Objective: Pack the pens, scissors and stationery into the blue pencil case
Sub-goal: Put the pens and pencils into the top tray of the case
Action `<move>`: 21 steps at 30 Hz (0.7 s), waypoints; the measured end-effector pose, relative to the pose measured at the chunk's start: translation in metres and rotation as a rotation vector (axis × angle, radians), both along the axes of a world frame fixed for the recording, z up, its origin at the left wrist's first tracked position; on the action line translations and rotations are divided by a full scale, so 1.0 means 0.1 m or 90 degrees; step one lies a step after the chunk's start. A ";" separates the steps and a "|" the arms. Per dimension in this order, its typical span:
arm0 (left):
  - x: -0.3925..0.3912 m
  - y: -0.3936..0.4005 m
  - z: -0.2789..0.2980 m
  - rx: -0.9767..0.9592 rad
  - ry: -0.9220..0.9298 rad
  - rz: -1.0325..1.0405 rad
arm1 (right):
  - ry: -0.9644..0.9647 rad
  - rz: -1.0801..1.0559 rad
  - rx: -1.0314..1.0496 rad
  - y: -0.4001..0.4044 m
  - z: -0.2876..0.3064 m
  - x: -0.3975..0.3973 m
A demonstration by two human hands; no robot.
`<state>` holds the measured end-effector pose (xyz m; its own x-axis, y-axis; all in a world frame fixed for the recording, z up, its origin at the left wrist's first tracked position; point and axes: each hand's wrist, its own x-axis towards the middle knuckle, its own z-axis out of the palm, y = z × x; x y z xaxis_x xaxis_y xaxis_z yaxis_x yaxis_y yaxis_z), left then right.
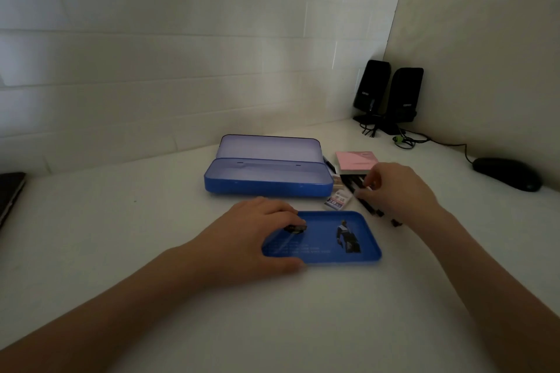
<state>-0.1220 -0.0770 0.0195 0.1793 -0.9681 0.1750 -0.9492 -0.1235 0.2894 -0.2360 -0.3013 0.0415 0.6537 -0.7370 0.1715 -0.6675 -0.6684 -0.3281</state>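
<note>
Under the right hand (397,188), black pens (365,201) largely hidden: only dark shafts fanning toward the near side and a pale tip at the curled fingers, apparently pinching one pen, though too blurred to confirm. Behind the case's right end, another dark pen tip (328,163), mostly cut off. At centre on the white desk (121,221), blue pencil case (268,179) with lid raised, interior bare apart from two small slots, well apart from the pens and to their left. Just beside its right end, a small eraser (337,200) with blurred print; behind that, a pink notepad (356,160) partly covered by the right hand. Nearer the viewer, a shallow blue tray (369,254) bearing a printed figure, gripped at its left end by the left hand (254,239), thumb below the near rim, fingers over a small dark object (295,228), identity unclear. At far right, two black speakers (391,94), cables and a mouse (506,173). At far left, a dark edge, cropped.
</note>
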 end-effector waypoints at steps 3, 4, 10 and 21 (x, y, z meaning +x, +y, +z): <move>0.01 -0.01 -0.01 -0.012 -0.004 0.013 | 0.067 -0.034 0.013 0.05 0.01 0.00; 0.01 -0.01 -0.02 -0.016 -0.003 0.016 | 0.097 -0.046 -0.015 0.07 0.01 0.01; 0.02 -0.01 -0.01 -0.020 0.002 0.012 | 0.205 -0.079 -0.096 0.13 -0.01 0.04; 0.05 -0.02 -0.04 -0.008 -0.006 0.009 | 0.135 0.013 0.125 -0.02 0.03 -0.04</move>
